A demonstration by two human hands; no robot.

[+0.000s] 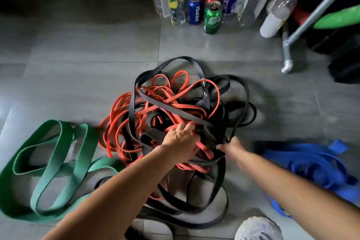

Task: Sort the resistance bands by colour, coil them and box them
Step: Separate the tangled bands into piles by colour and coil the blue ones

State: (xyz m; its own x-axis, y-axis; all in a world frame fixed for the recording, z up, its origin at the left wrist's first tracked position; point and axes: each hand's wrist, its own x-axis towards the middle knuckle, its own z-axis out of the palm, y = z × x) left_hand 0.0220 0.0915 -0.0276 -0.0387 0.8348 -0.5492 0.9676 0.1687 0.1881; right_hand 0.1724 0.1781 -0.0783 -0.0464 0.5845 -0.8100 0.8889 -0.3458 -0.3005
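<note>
A tangled heap of thin orange bands (124, 115) and wider black bands (202, 84) lies on the grey tiled floor in the middle. Wide green bands (58, 161) lie loose at the left. Blue bands (315, 163) lie bunched at the right. My left hand (181, 138) reaches into the heap's middle, fingers curled round orange and black strands. My right hand (231, 146), blurred, pinches a thin black strand at the heap's right side.
Several plastic bottles (175, 0) and drink cans, a blue (194, 9) and a green (212, 17) one among them, stand at the back. A metal rack leg (287, 52) rises at the right. A pale shoe (259, 229) shows at the bottom right.
</note>
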